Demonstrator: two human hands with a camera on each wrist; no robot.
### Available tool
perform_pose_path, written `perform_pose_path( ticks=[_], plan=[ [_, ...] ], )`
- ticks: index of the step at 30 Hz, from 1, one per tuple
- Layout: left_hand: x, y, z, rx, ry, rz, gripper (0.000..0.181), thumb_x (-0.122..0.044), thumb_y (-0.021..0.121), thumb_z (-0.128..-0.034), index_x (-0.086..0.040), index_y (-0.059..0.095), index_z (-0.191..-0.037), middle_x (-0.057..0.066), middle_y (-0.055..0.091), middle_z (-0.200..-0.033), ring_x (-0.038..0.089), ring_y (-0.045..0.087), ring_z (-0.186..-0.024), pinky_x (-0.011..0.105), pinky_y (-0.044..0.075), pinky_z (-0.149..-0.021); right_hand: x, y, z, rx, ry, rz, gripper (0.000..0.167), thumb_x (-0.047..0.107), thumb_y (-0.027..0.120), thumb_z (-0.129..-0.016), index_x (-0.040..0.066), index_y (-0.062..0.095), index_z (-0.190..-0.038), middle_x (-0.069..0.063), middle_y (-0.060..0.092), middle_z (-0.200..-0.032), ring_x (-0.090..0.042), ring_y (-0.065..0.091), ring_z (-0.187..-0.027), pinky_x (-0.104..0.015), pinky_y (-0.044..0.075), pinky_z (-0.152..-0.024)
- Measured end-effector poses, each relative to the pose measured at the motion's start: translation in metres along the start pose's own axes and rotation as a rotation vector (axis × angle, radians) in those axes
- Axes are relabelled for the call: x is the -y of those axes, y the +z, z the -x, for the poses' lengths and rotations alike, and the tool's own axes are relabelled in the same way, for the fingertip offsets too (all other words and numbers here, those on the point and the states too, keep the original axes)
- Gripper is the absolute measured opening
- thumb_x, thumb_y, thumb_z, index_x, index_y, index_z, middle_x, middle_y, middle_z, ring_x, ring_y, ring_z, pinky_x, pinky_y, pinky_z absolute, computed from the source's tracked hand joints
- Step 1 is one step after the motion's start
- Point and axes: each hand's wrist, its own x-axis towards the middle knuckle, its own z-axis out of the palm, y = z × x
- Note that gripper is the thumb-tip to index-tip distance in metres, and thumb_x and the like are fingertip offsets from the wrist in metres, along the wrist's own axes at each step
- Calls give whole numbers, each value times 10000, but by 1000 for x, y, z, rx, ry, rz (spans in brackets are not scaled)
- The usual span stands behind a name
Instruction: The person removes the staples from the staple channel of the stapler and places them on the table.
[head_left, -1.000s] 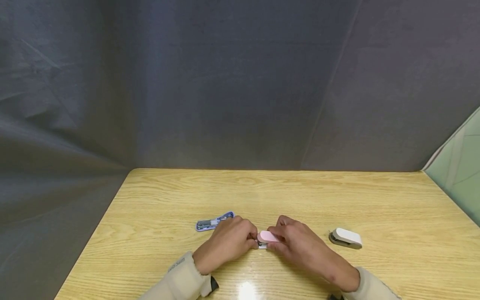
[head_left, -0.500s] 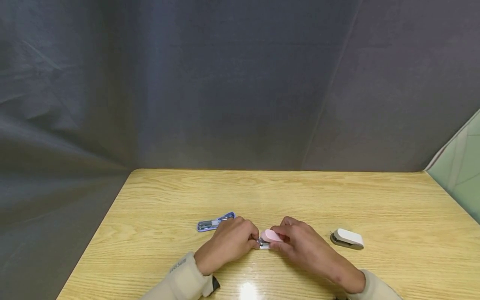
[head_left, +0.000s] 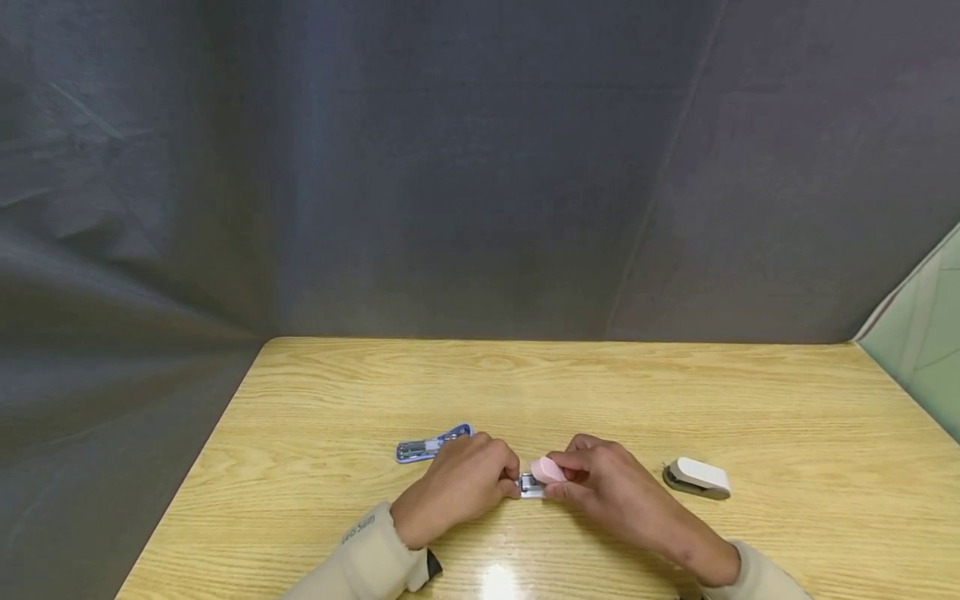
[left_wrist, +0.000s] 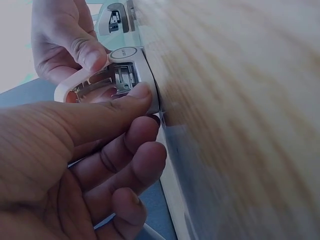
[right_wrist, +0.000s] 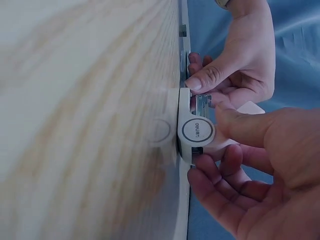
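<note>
A small pink-and-white stapler rests on the table between both hands, its top lifted up from its base so the metal inside shows. My left hand pinches the front end of the base between thumb and fingers. With thumb and fingers, my right hand holds the raised top near the hinge. In the left wrist view the stapler has its jaws wide apart, the left thumb lying on the base. A round lettered disc marks the hinge in the right wrist view.
A blue stapler, spread out flat, lies just behind my left hand and is partly covered by it. A white stapler with a grey base stands to the right of my right hand. Dark cloth hangs behind the wooden table.
The pink top has been tilted up and back toward the right by my right hand, baring more of the metal inside. The left hand keeps its hold on the base.
</note>
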Motion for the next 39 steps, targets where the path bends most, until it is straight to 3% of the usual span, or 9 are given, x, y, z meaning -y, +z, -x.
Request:
perform_pose_path(
  ticks=[8,17,26,39],
  plan=[
    [1,0,0,1,12,1,226,-239,849,-862,-249,722,-675,-201,599,-674,15,440,-520,232,384,-541,-3,-4,0,16,20,-108,178,133,837,-863,126,799,-1036,139,599,-841,-29,517,-724,-237,497,-616],
    [1,-1,0,8,3,7,244,-237,844,-869,-251,710,-665,-204,585,-661,18,451,-525,236,388,-549,-8,-8,0,84,72,-280,139,153,792,-909,131,781,-1046,66,632,-884,-82,568,-790,-282,557,-699],
    [1,-1,1,4,12,-1,254,-243,842,-872,-255,702,-660,-212,564,-636,8,458,-520,230,395,-548,-10,-10,2,119,183,-364,165,163,783,-924,94,772,-1074,11,651,-919,-115,596,-826,-294,566,-751],
    [1,0,1,-17,29,-11,272,-246,850,-860,-268,684,-645,-219,571,-647,-5,451,-533,219,393,-542,-17,-14,5,157,203,-480,201,108,729,-964,28,739,-1148,-65,651,-1011,-132,623,-896,-283,560,-784]
  ],
)
